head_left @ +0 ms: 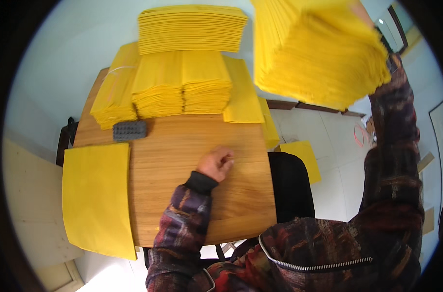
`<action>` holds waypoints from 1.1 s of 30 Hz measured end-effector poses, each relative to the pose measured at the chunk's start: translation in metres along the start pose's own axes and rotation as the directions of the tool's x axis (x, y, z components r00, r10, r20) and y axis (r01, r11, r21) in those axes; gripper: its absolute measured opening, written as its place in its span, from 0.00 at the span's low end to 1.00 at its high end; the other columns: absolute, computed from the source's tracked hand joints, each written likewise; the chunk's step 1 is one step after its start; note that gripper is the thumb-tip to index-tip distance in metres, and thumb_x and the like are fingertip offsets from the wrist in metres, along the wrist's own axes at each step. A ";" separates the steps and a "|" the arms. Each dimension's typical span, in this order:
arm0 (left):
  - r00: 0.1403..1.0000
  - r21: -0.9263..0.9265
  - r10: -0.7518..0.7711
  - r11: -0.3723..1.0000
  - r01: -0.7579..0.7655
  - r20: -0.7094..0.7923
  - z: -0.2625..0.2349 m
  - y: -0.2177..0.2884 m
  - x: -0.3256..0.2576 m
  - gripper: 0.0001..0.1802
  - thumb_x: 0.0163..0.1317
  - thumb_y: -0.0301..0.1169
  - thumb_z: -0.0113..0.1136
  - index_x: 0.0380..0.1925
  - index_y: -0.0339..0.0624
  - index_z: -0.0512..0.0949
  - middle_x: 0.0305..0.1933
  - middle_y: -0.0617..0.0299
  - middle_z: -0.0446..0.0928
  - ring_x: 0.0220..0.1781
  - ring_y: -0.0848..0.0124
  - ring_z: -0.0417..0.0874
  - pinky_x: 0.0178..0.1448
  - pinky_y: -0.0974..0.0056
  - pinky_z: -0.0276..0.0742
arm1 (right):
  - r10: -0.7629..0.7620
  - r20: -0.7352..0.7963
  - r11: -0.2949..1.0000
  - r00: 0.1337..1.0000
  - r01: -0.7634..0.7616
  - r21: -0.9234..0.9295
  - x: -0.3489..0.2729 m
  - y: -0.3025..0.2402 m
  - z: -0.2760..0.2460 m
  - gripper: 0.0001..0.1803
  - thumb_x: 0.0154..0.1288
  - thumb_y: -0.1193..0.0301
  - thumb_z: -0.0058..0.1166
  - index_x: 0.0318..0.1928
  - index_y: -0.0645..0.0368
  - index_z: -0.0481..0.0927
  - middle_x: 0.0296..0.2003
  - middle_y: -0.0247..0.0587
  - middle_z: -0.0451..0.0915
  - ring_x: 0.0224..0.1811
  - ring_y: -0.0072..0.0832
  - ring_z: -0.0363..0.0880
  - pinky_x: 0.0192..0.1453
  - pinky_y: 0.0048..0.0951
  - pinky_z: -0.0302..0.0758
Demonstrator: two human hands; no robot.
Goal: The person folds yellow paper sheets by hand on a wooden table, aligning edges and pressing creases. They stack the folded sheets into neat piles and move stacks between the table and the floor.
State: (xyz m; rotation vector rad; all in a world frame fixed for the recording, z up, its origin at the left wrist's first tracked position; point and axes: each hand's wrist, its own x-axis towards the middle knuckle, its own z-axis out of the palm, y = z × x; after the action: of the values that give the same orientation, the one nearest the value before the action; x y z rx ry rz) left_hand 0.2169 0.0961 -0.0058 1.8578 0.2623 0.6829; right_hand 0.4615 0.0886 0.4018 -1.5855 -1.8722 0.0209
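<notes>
R hand [389,61] raised, clamped under thick yellow envelope stack [319,53]: prob heavy, floppy, slippery; support from below. L hand [215,163] loosely curled, empty, on table [182,146].

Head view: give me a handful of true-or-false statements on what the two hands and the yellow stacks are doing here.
1. The right hand holds a thick stack of yellow sheets raised off the table. True.
2. The left hand grips a yellow sheet. False: it rests loosely curled on the bare wooden table, holding nothing.
3. Several stacks of yellow sheets sit at the far end of the table. True.
4. The dark grey block lies on top of a yellow stack. False: it lies on the table, just in front of the stacks.
5. A single large yellow sheet lies at the table's left edge. True.
</notes>
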 end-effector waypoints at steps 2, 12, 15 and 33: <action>0.999 -0.024 -0.036 0.999 0.036 0.007 -0.004 0.006 -0.001 0.10 0.52 0.22 0.59 0.36 0.39 0.75 0.31 0.57 0.72 0.28 0.69 0.76 0.31 0.67 0.72 | 0.110 -0.216 0.956 0.970 -0.163 -0.245 -0.057 0.064 -0.035 0.12 0.63 0.65 0.51 0.30 0.62 0.75 0.26 0.29 0.74 0.28 0.17 0.70 0.30 0.25 0.68; 0.994 0.375 -0.101 0.923 0.082 0.033 -0.002 0.031 0.009 0.14 0.45 0.25 0.64 0.34 0.36 0.77 0.38 0.52 0.76 0.37 0.60 0.79 0.40 0.63 0.76 | 0.573 -0.426 0.800 0.700 -0.591 0.104 -0.287 0.339 0.026 0.15 0.62 0.69 0.53 0.21 0.58 0.66 0.19 0.25 0.66 0.23 0.14 0.62 0.28 0.24 0.64; 0.997 0.568 -0.051 0.823 0.013 0.052 0.008 0.035 0.011 0.17 0.40 0.28 0.67 0.33 0.36 0.78 0.41 0.51 0.77 0.40 0.54 0.79 0.43 0.58 0.77 | 0.616 -0.453 0.781 0.644 -0.574 0.246 -0.307 0.399 0.089 0.12 0.61 0.69 0.54 0.23 0.60 0.71 0.20 0.28 0.70 0.24 0.16 0.66 0.29 0.25 0.66; 0.988 0.783 -0.093 0.620 -0.039 0.123 0.013 0.034 0.012 0.28 0.34 0.35 0.71 0.39 0.45 0.73 0.43 0.55 0.73 0.35 0.57 0.76 0.35 0.57 0.73 | 0.909 -0.241 0.416 0.341 -0.685 0.598 -0.230 0.545 0.320 0.10 0.55 0.71 0.56 0.24 0.66 0.75 0.18 0.34 0.72 0.21 0.23 0.70 0.26 0.30 0.66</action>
State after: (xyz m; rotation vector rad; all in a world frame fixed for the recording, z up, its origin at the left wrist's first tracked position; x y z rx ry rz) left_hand 0.2289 0.0785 0.0259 2.7386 0.5572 0.4071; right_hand 0.7845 0.1556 -0.1842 -1.8142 -0.3949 0.3507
